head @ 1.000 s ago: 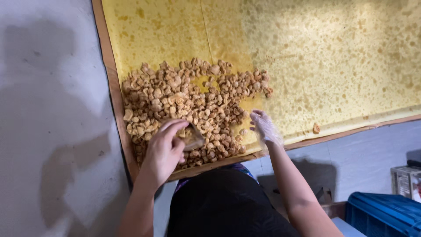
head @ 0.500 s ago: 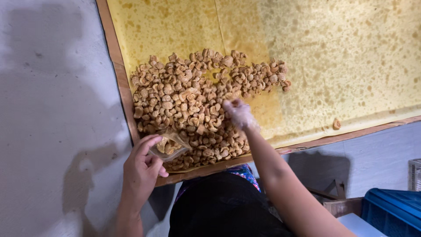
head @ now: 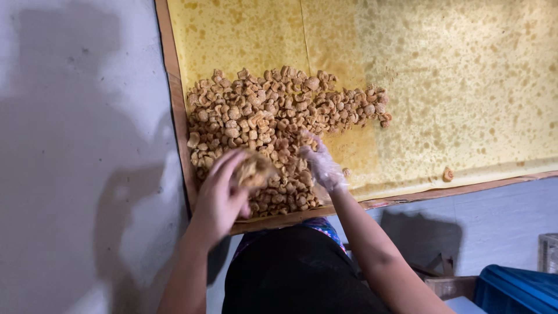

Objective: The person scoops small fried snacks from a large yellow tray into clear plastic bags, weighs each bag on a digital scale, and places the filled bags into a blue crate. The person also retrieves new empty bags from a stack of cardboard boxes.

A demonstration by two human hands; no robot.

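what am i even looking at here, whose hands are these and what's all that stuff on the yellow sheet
There is one picture, taken by a camera worn on a person's head, looking down at their own two hands. A heap of small golden-brown puffed fried pieces lies on oil-spotted yellow paper lining a flat brown-edged tray. The bare left hand holds a small clear bag partly filled with those pieces. The right hand, in a thin clear plastic glove, rests on the heap. One stray piece lies apart near the tray's edge. A blue crate sits below.
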